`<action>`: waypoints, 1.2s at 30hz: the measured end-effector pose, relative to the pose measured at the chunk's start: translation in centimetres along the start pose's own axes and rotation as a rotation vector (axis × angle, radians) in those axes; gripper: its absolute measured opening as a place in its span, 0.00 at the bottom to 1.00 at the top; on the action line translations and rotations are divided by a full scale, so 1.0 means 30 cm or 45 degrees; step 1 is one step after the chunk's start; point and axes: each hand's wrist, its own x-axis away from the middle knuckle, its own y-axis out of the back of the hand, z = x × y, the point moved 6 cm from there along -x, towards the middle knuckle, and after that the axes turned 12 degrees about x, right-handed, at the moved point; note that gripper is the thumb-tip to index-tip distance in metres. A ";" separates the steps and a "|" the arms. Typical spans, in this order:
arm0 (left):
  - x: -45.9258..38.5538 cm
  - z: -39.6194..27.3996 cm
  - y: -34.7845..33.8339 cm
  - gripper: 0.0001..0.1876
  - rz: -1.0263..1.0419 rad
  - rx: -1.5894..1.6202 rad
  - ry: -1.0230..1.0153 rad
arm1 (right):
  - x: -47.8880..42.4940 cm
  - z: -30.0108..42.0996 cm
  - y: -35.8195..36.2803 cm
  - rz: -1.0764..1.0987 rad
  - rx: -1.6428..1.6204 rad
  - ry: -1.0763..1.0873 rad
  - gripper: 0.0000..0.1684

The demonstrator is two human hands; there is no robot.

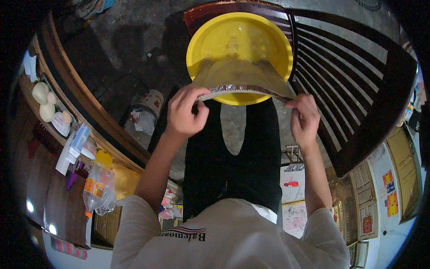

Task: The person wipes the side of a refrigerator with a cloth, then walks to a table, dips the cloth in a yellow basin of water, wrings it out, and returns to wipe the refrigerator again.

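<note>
A wet-looking grey-brown cloth (pixel 240 74) is stretched between my two hands, its pale near edge bowed upward. My left hand (pixel 184 112) pinches one corner of that edge, thumb below the fingers. At the opposite corner, my right hand (pixel 305 119) grips the cloth with bent fingers. The far part of the cloth hangs down into a round yellow plastic basin (pixel 198 43). Shiny reflections in the basin look like water. Both hands are at the basin's near side, just outside its rim.
The basin rests on a dark wooden seat (pixel 215 11) beside a slatted wooden side (pixel 339 80). At left, a wooden table (pixel 47 168) bears a clear plastic bottle (pixel 99 188), a blue-and-white box (pixel 79 139) and rounded pale objects (pixel 47 112). A lined waste bin (pixel 153 101) stands on the floor.
</note>
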 end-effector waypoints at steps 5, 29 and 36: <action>0.016 -0.174 0.054 0.19 -0.019 -0.216 -0.145 | 0.025 0.102 0.133 -0.041 0.002 0.050 0.14; 0.017 -0.165 0.037 0.20 -0.007 -0.219 -0.114 | 0.032 0.131 0.086 0.168 0.288 -0.103 0.15; 0.053 -0.079 -0.043 0.16 -0.165 0.118 0.463 | 0.077 0.112 -0.028 0.284 0.006 -0.507 0.14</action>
